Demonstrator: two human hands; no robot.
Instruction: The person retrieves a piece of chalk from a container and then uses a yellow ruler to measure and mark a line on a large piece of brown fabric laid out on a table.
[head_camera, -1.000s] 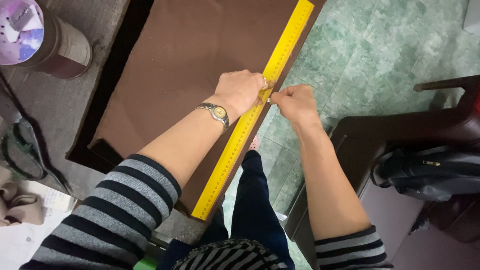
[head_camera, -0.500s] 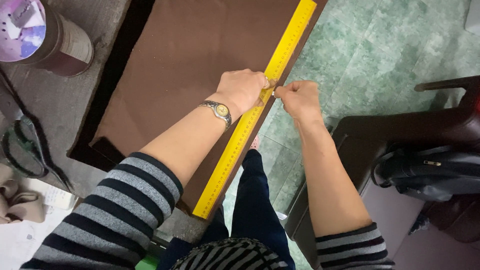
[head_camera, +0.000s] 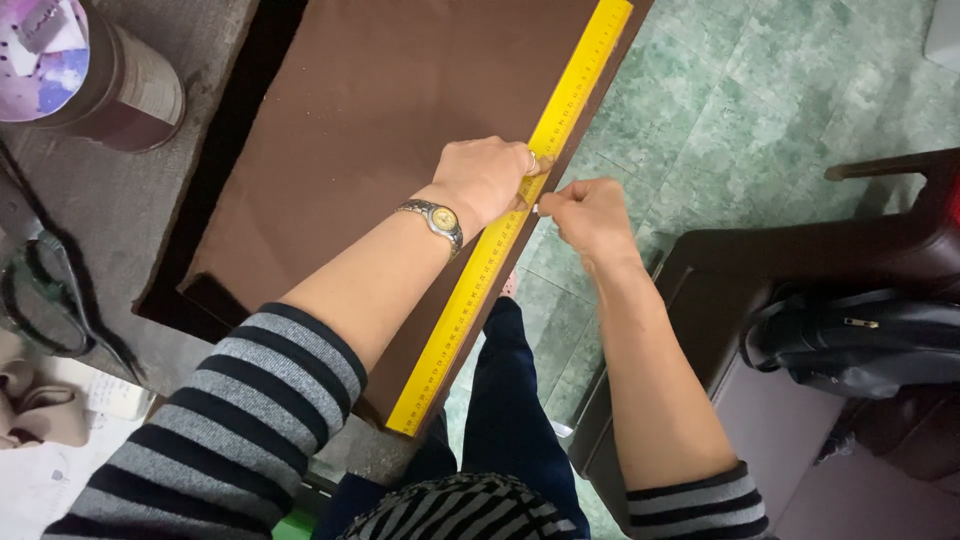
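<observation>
From the camera on my head, I look down on a sheet of brown cloth (head_camera: 400, 130) spread over the grey table (head_camera: 150, 230), with a long yellow ruler (head_camera: 500, 240) lying along the cloth's right edge, slanting from near my waist up to the far corner.

My left hand (head_camera: 490, 178) presses down on the ruler about halfway along it, fingers curled over and closed onto its face, holding it flat against the cloth. My right hand (head_camera: 585, 212) is pinched shut on a small pale marker (head_camera: 537, 209), most likely chalk, though only its tip shows; the tip sits right at the ruler's outer edge, just beside my left fingers.

To mark well here, I judge I should keep my left hand bearing straight down so the ruler cannot slide on the cloth, keep the pressing fingers close to where I mark, and run the tip tight against the ruler's edge with light, even pressure so the cloth does not drag or pucker.

My left forearm comes in from the lower left, wrist bent slightly down, a watch (head_camera: 435, 218) on it. My right forearm rises from the lower right, off the table's edge and above the green floor (head_camera: 760, 120), wrist turned inward toward the ruler.

Black scissors (head_camera: 55, 300) lie well apart on the left, and a round tin (head_camera: 90, 70) stands at the far left corner.
</observation>
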